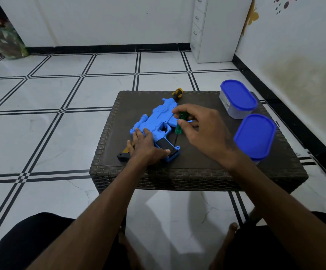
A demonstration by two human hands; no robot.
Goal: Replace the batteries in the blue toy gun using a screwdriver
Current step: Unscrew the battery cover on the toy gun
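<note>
The blue toy gun (158,119) lies flat on the dark woven table (197,152), its grip pointing toward me. My left hand (146,147) presses flat on the gun near the grip, fingers straight, thumb by the grip's base (173,152). My right hand (201,129) pinches the green handle of a screwdriver (179,123). Its thin dark shaft slants down to the base of the grip.
A second screwdriver with a yellow and black handle (177,93) lies behind the gun. A black and yellow tool (124,154) sticks out from under my left hand. Two containers with blue lids (238,98) (254,136) stand on the table's right side. My knees are below the table's near edge.
</note>
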